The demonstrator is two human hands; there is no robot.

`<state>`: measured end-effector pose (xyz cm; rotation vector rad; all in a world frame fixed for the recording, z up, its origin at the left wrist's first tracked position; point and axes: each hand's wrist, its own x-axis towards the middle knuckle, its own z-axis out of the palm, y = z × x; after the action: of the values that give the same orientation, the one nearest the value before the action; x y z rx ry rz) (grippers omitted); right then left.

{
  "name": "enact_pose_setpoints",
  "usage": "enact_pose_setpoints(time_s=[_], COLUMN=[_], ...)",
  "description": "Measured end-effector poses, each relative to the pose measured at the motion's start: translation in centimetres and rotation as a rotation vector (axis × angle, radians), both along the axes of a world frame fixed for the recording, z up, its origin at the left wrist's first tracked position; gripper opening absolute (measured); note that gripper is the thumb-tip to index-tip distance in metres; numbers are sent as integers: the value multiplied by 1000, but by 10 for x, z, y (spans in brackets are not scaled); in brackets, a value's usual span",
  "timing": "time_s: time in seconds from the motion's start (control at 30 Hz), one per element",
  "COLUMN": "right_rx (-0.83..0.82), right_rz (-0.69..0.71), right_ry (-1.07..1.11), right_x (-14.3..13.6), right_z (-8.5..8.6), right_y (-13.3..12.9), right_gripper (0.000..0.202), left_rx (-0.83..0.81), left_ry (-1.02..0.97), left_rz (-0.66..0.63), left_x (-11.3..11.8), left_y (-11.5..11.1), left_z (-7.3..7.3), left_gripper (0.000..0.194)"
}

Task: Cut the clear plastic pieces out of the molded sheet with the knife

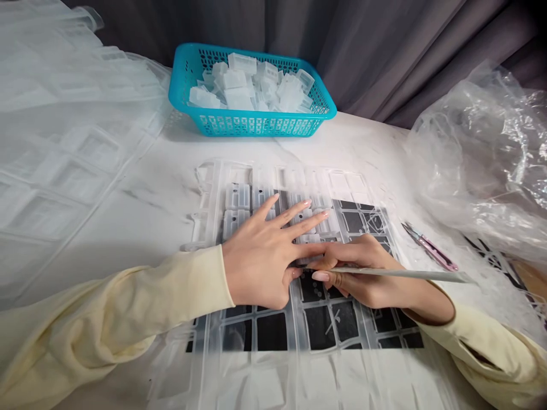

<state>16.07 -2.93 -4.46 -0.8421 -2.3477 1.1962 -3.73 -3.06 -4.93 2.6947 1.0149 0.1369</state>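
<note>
My left hand [269, 259] lies flat with fingers spread over a translucent moulded sheet [301, 324], which has a grid of square openings. Under and around those fingers are small frosted plastic pieces [237, 196] in rows. Close beside it, my right hand [359, 270] is closed in a pinch on a long, slim, silver-grey tool [410, 274]; I cannot tell its exact kind. The tool's tip end is hidden by the fingers near the left thumb. A black surface [272, 332] shows through the openings, with small clear scraps on it.
A turquoise basket [256, 117] heaped with frosted pieces [239, 88] stands at the back. Pink-handled thread snips [431, 247] lie right of the sheet. More moulded sheets [64, 171] are stacked at left. Crumpled clear plastic [491, 148] fills the right, before a dark curtain [363, 45].
</note>
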Motion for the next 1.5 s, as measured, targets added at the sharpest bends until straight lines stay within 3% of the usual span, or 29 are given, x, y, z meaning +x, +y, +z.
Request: enact_pose_setpoints(time_s=[0.37,0.83,1.0,1.13,1.23,1.37,1.5], right_rx=[-23,-82,-69,80,277,477,552], right_rz=[-72,-130,-135,-101,-13,96,58], right_ry=[-137,-106,-119,-54,0,-87,-214], right_x=[2,12,16,18,17,11,4], right_z=[3,-1,3,15,19,10,-4], right_y=[-3,-3,-5,-7,-7,-6,-8], right_gripper=[23,26,28,14,19,5,16], left_rx=[11,19,47,77,90,123,148], left_ry=[16,45,63,52,58,67,74], left_rz=[-7,-5,14,48,60,84,118], left_x=[0,0,-1,-2,-2,-2,-1], left_y=[0,0,-2,-3,-4,-5,-7], left_z=[1,1,2,1,0,-2,-3], left_gripper=[55,58,78,87,89,91,92])
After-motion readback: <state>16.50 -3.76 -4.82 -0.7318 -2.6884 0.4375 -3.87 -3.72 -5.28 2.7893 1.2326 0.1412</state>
